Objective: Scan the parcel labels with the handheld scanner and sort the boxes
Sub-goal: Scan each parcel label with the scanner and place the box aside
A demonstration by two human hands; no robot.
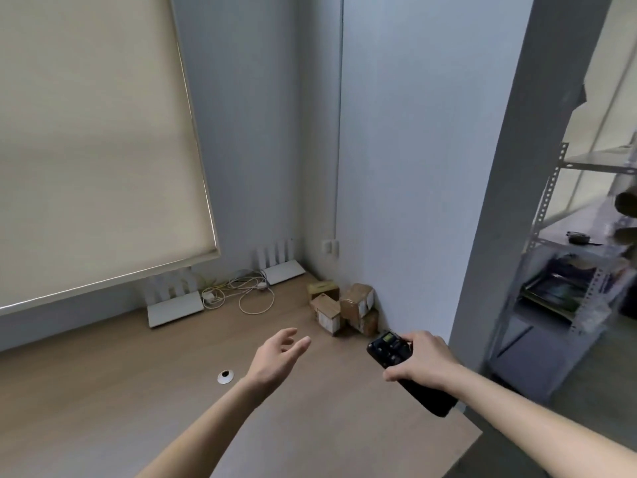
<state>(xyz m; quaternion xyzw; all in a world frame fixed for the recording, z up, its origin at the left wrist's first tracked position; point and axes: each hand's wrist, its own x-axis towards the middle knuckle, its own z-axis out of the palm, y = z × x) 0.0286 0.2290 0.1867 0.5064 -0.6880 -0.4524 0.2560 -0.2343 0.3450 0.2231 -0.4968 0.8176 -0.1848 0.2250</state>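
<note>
Right hand [425, 360] gripping the black scanner [391, 350], left hand [279, 357] loose-fingered over the table [103, 391] holding nothing, boxes [344, 307] piled in the far corner

Roughly four boxes [341, 307], one scanner [389, 350], two routers [175, 307].

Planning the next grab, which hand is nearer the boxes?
Right. The right hand, gripping the scanner, is just below the boxes; the open left hand is farther off, lower left.

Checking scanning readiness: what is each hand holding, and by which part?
Right hand grips the scanner around its middle, below the keypad. Left hand holds nothing.
</note>
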